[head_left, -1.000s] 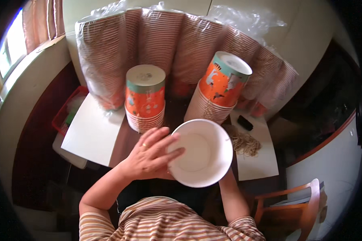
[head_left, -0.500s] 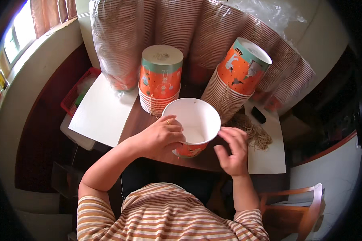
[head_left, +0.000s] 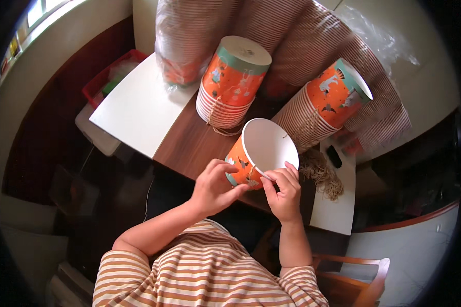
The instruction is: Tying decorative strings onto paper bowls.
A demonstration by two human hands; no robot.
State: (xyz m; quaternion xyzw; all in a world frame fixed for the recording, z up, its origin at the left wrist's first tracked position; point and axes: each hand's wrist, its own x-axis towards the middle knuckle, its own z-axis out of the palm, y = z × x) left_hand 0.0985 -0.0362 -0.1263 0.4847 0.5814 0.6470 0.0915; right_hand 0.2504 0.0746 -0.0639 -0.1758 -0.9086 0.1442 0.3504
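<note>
A paper bucket, orange outside with printed figures and white inside, tilts at the table's near edge with its mouth toward the right. My left hand lies against its outer side, thumb and fingers spread apart. At the near right rim, my right hand is closed, thumb and fingers pinching the edge. A short twine loop hangs on the bucket's outside between my hands. Another bit of twine shows at the far rim. To the right of my right hand lies a bundle of tan twine.
Two stacks of upside-down orange buckets, the left stack and the right stack, stand behind. Tall plastic-wrapped bucket stacks line the back. A black object lies beside the twine. A red basket and wooden chair flank the table.
The bucket has tipped over toward the right. My right hand has closed on its rim, and my left hand has moved from the rim down to the outer side. The view has shifted and turned.
</note>
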